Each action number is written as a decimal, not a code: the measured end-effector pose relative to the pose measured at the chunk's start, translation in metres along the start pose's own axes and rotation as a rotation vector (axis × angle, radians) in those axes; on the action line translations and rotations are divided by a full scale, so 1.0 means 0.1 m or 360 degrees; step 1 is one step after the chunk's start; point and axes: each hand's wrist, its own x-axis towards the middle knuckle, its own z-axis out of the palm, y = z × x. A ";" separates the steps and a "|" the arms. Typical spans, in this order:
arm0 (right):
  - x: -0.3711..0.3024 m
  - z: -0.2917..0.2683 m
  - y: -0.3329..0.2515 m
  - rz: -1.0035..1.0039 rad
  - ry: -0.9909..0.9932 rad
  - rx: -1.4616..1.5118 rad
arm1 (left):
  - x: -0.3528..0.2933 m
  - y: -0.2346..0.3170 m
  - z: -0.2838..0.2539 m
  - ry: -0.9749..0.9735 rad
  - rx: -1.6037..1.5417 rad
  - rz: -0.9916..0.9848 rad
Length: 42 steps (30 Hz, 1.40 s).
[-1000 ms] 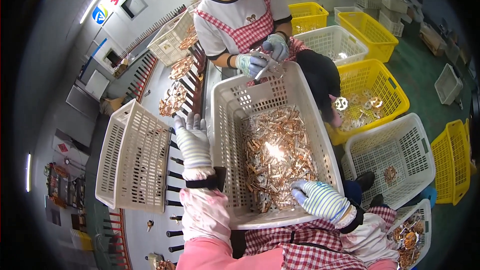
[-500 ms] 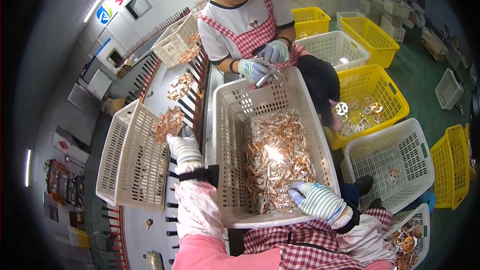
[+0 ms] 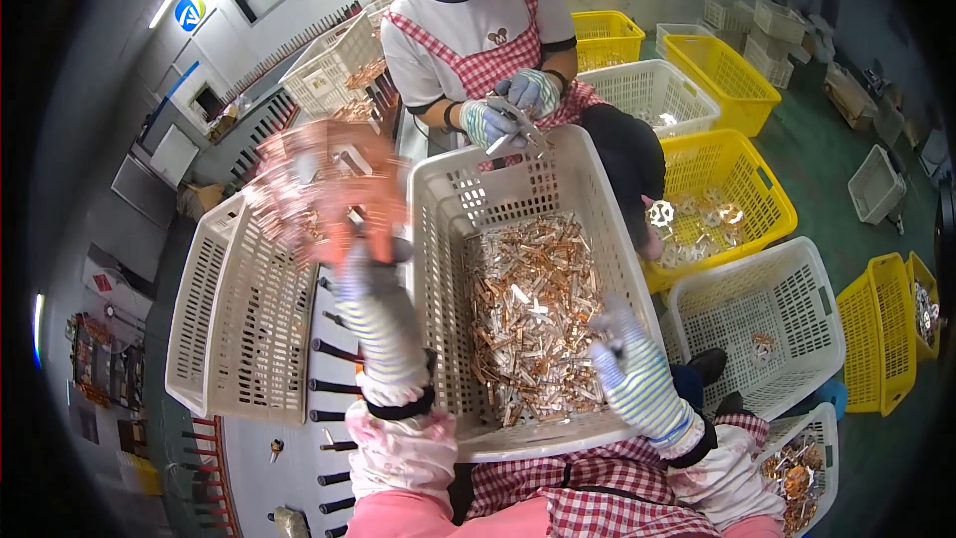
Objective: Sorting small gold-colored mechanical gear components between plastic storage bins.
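Note:
My left hand (image 3: 373, 304), in a striped glove, is raised at the left rim of the white crate (image 3: 426, 289). It grips a bunch of flat copper-coloured metal pieces (image 3: 319, 184), badly smeared by motion. Many small copper and silver metal strips (image 3: 533, 329) lie loose in the crate. My right hand (image 3: 642, 379), gloved alike, hovers over the crate's near right side, fingers apart and holding nothing. Across from me, a co-worker in a checked apron (image 3: 498, 70) holds some silver metal pieces (image 3: 523, 125) in both gloved hands above the far rim.
Left stands another white crate (image 3: 239, 309), beside a bench (image 3: 264, 478) with a row of black-handled rods (image 3: 334, 386). At right are a yellow crate (image 3: 772, 224) with round metal parts, a white crate (image 3: 762, 299) with a few pieces, and another white crate (image 3: 832, 448) of copper parts.
My left hand has lifted the copper-coloured pieces and swung them up toward the middle crate. My right hand has come up off the strips, its fingers spreading.

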 end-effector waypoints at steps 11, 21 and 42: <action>0.02 -0.24 0.01 -0.0295 0.0422 -0.0370 | -0.79 -0.36 0.47 -0.0713 0.0348 -0.1129; 0.04 -0.14 -0.06 -0.0219 0.0530 -0.0571 | -0.73 -0.60 0.45 -0.0716 0.0110 -0.0898; -0.13 0.27 -0.27 0.0070 -0.0076 -0.0189 | -1.13 -1.06 -0.30 -0.0879 -0.1989 -0.1709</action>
